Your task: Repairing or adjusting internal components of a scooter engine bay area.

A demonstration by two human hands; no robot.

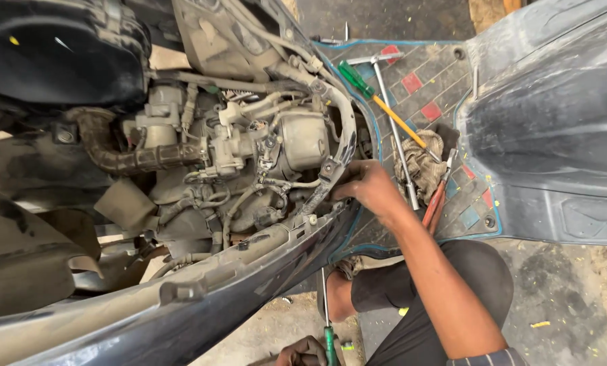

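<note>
while left hand (305, 351) grips green-handled screwdriver (328, 339), right hand (368, 186) fingers curled, touching scooter frame tube (340, 146).

Right hand (366, 186): arm stretched forward from lower right, forearm bare, wrist slightly bent, fingers curled, knuckles up, fingertips pressed at frame (340, 146). Left hand (303, 351): low, well below frame, at bottom edge, mostly cut off, fingers closed around screwdriver (328, 335), shaft pointing up.

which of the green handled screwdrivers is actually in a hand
The one at the bottom edge, shaft pointing up, gripped by the left hand. The other green-handled screwdriver lies loose on the footboard mat.
</note>
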